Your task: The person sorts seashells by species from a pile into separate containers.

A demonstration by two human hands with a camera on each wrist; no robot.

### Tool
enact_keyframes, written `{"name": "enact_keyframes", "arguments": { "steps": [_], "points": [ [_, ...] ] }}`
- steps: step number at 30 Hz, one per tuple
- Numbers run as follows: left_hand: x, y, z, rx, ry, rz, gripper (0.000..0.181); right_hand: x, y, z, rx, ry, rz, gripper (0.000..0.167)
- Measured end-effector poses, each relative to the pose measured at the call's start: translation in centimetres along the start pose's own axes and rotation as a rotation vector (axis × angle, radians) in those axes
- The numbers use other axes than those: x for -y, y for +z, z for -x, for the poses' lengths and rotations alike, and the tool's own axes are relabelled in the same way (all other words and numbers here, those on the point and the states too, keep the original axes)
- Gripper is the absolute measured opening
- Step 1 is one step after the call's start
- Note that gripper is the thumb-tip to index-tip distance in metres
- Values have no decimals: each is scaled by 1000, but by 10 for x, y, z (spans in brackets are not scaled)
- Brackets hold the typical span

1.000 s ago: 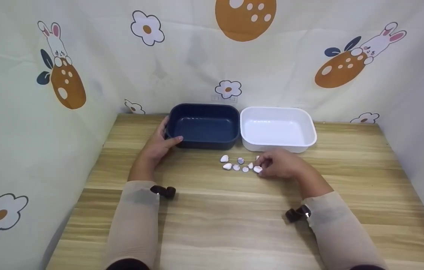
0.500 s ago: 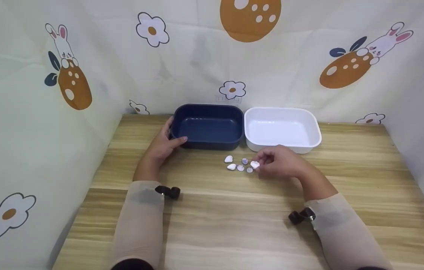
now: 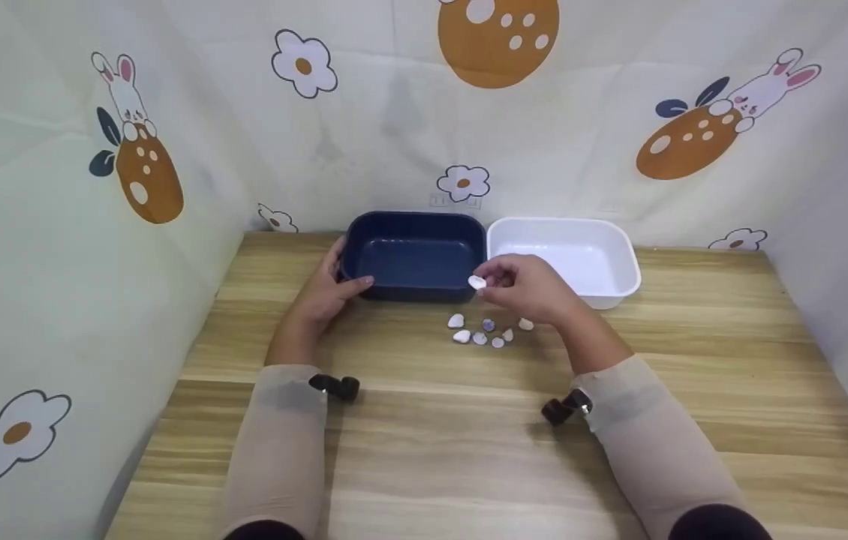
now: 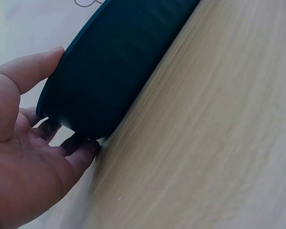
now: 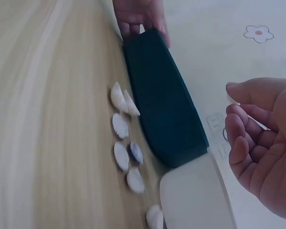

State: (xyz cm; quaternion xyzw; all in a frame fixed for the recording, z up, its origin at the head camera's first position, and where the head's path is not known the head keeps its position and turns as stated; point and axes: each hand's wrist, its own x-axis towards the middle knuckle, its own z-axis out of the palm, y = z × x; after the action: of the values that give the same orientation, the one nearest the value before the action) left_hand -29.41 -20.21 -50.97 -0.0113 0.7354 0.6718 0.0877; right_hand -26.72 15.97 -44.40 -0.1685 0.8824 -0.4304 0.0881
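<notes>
We note left hand [image 3: 319, 296] gripping navy tub [image 3: 416, 260], right hand [image 3: 529, 289] pinching white shell [image 3: 476, 283] near that tub's corner, seven shells [image 3: 461, 337] on wooden table [image 3: 424, 450], white tub [image 3: 596, 262] alongside.

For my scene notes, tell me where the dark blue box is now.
In the head view, the dark blue box stands toward the back of the table, just left of the white box, its left end held by the left hand.

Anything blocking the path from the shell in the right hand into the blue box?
Nothing visible. In the head view the shell, pinched in the right hand, overlaps the near right corner of the blue box; the left hand holds its left end, out of the way.
</notes>
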Motion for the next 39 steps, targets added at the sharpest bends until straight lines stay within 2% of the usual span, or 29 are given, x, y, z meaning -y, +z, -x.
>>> {"name": "enact_keyframes", "arguments": {
  "steps": [6,10,15,22,29,39],
  "points": [
    [1,0,0,-10,-18,-14,104,15,7,-21,19,18,-19,27],
    [1,0,0,-2,-8,0,105,21,10,-34,11,16,-29,26],
    [2,1,0,5,10,16,105,25,14,-51,3,2,-24,27],
    [2,1,-1,-9,18,12,103,25,19,-65,-4,35,-18,28],
    [1,0,-1,-4,6,10,105,19,23,-66,-35,32,-46,34],
    [2,0,-1,-10,-7,1,104,14,16,-48,-42,30,-47,37]
  ]
}}
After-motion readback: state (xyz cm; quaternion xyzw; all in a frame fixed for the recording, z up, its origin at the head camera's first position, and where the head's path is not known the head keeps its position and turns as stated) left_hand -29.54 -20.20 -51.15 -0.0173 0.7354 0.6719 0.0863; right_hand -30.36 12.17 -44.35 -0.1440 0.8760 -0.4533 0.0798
